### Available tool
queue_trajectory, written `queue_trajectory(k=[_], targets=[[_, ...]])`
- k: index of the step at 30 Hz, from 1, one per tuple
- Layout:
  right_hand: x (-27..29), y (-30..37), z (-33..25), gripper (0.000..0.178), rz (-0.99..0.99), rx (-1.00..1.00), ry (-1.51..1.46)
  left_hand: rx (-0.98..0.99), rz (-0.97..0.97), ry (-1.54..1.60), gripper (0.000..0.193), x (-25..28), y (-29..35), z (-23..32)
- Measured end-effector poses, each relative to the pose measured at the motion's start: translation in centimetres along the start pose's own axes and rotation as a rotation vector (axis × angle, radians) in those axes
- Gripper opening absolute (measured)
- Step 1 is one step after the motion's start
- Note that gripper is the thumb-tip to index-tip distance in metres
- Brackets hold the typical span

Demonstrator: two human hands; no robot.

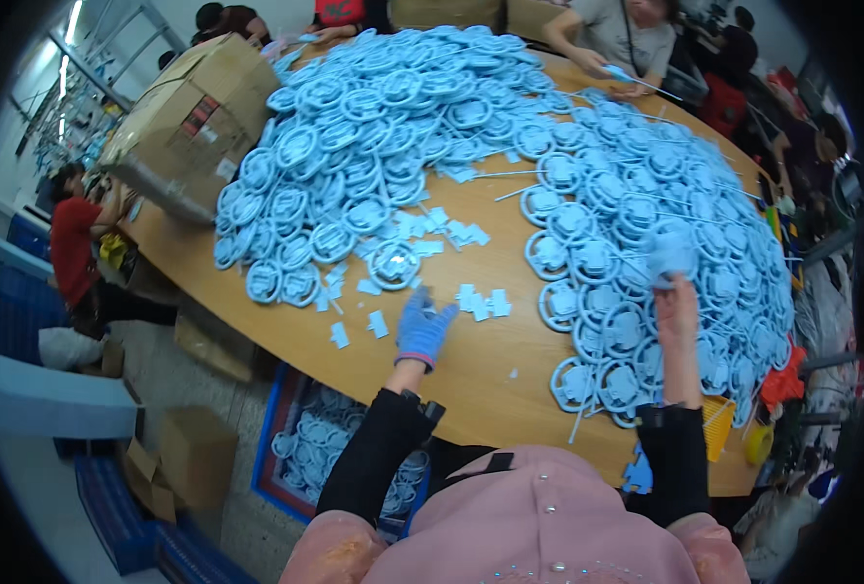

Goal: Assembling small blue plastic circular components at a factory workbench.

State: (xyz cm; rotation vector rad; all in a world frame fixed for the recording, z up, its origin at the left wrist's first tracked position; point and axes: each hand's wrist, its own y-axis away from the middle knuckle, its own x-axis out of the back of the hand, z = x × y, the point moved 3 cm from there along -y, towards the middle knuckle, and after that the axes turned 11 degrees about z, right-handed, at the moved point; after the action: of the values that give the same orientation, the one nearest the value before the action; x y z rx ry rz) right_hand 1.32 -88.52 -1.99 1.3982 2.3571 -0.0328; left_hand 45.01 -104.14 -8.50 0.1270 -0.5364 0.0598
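My left hand (422, 331), in a blue-purple glove, is over the wooden table with fingers apart and nothing in it. Just beyond its fingertips lies a light blue ring-shaped plastic part (393, 264). Small flat light blue pieces (484, 303) are scattered to either side of that hand. My bare right hand (677, 304) is closed on a light blue round plastic part (671, 255), smeared by motion, above the right-hand heap of similar ring parts (602, 268), several with thin rods. What the fingers grip exactly is partly hidden.
A tall heap of ring parts (383, 107) covers the far left of the table (461, 380). A cardboard box (184, 131) leans at its left edge. Below, a blue-rimmed crate (267, 438) holds more rings. A yellow basket (716, 428) is near my right forearm. Co-workers (636, 44) surround the table.
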Motion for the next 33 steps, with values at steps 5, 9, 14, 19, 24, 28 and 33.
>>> queue_trajectory(k=[5,9,14,19,24,28,33], targets=[[-8.0,7.1,2.8,0.045,-0.207,-0.209,0.228,-0.007,0.353,-0.333,0.077,6.2,-8.3,-4.8],[-13.7,10.4,10.5,0.039,-0.751,0.128,0.848,0.243,0.250,-0.501,0.083,6.3,-13.2,-2.9],[-20.8,13.2,14.5,0.040,-0.786,0.634,1.343,0.259,0.169,-0.580,0.076,7.3,-14.4,-2.4],[-18.5,13.4,19.1,0.050,-0.891,0.685,1.295,0.228,0.123,-0.670,0.071,6.2,-13.6,-5.7],[-17.0,13.4,16.9,0.043,-0.839,0.677,1.276,0.224,0.184,-0.347,0.072,4.8,-10.8,0.8],[-18.2,14.9,16.8,0.035,-0.856,0.745,1.212,0.053,0.222,0.067,0.058,2.7,-9.0,-1.5],[-17.3,14.9,18.0,0.031,-0.885,0.807,1.084,0.157,0.137,0.523,0.059,5.5,-5.4,2.5]])
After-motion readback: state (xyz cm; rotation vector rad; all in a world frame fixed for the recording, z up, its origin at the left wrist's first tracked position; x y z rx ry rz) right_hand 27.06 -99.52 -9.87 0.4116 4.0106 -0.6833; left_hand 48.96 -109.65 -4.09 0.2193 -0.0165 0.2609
